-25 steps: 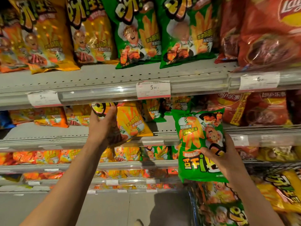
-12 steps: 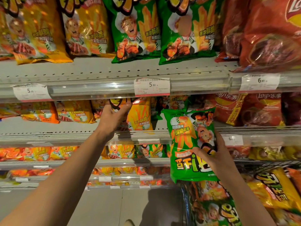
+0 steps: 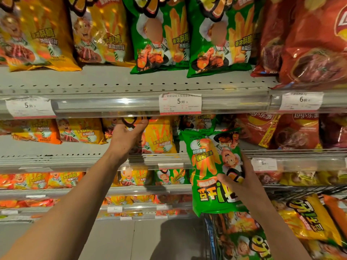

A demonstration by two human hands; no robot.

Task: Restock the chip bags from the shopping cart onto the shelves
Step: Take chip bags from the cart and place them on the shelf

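My left hand reaches under the upper shelf rail and grips the top of a yellow chip bag that stands on the second shelf. My right hand holds a green chip bag upside down in front of the shelves, thumb across its front, above the shopping cart. The cart at the lower right holds more green and yellow chip bags.
The top shelf carries yellow, green and red chip bags, with price tags on its rail. Red bags fill the second shelf's right side. Lower shelves hold small orange and yellow bags. Grey floor lies below.
My left hand has pushed the yellow bag further back onto the second shelf, under the rail. The green bag in my right hand has shifted slightly right; the view has moved closer.
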